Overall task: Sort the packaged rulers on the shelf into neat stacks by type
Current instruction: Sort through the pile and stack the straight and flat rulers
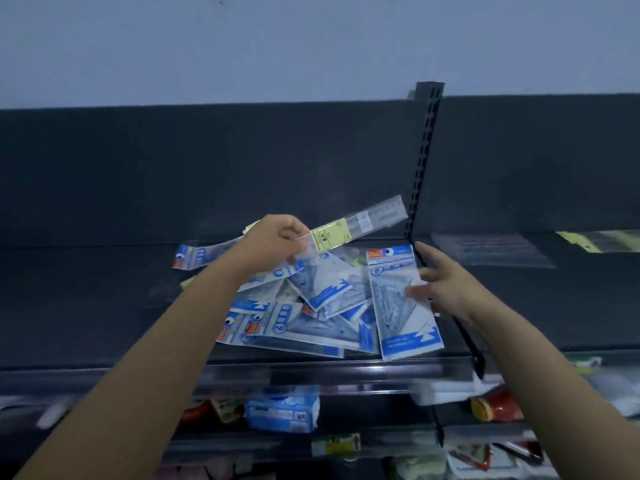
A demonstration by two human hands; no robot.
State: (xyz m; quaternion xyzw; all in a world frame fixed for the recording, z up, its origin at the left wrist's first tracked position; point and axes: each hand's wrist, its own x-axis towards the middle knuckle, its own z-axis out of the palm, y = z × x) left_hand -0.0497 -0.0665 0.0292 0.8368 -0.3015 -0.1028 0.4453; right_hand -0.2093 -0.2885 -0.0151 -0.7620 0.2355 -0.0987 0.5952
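- Head view: a dark shelf (104, 299) carries a loose pile of blue-and-white ruler packs (304, 306), overlapping at many angles.
- The left hand (273, 240), at 11 o'clock of the pile, pinches the end of a long clear ruler pack (360, 225) with a yellow label. The pack is lifted above the heap and slants toward 2 o'clock.
- The right hand (446, 282), at 3 o'clock of the pile, has its fingers straight and spread, touching a set-square pack (401, 306) that lies flat at the pile's right edge.
- A slotted black upright (426, 150) divides 2 bays; clear packs (588, 241) lie in the right bay.
- At 12 o'clock a dark back panel (207, 168) meets a pale wall (277, 46).
- At 6 o'clock, a lower shelf holds blurred goods (284, 412).
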